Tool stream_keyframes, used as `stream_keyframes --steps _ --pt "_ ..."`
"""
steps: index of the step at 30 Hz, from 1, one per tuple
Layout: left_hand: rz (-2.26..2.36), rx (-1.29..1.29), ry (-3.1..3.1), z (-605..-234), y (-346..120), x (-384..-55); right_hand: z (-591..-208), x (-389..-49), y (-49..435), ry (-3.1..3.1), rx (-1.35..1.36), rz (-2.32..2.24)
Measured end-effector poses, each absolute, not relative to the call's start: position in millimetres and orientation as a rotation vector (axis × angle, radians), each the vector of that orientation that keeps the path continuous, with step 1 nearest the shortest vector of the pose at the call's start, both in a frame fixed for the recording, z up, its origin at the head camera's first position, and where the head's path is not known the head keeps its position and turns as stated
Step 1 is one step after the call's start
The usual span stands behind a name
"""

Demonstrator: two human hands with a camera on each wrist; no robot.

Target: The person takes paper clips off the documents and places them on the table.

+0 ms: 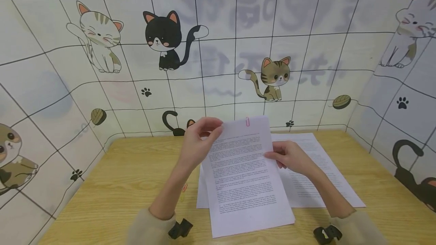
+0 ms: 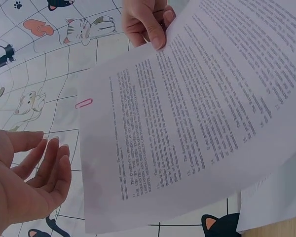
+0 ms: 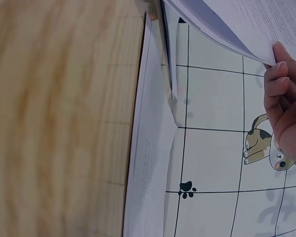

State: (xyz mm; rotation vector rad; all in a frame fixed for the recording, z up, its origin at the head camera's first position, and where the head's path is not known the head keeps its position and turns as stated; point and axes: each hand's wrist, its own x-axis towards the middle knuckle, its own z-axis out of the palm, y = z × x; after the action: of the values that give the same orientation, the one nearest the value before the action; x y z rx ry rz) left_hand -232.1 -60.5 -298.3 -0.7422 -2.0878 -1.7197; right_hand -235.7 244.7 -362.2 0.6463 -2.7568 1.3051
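Printed sheet (image 1: 243,169), lifted off the table (image 1: 116,184), long axis near-to-far, pink paper clip (image 1: 247,121) on its far edge. My right hand (image 1: 289,158) pinches the right edge. My left hand (image 1: 197,144), fingers loose and holding nothing, sits at the far-left corner, nearer the clip.

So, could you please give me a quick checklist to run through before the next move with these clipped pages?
1. Pink paper clip seated on the top edge of the raised printed pages: ok.
2. Right hand pinches the pages' right edge: ok.
3. Left hand grips the pages: not ok; in the left wrist view its fingers are straight, apart from the paper.
4. Clip catches every sheet: cannot tell.
5. Second stack of printed sheets lies flat on the wooden table: ok.
6. Spare clip lies on the table by the left forearm: ok.
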Motion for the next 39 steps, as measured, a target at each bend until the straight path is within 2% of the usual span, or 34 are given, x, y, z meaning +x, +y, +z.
stream_keyframes --steps 12,29,39 --pt "-1.638 -0.786 -2.067 -287 -30 -239 -359 -233 246 -2.751 0.646 1.305" --pt "-1.419 -0.859 -2.117 -286 -9 -254 -361 -234 247 -2.756 0.661 1.288" --pt "-1.396 -0.787 -2.216 -287 -2 -255 -359 -233 246 -2.749 0.678 1.299"
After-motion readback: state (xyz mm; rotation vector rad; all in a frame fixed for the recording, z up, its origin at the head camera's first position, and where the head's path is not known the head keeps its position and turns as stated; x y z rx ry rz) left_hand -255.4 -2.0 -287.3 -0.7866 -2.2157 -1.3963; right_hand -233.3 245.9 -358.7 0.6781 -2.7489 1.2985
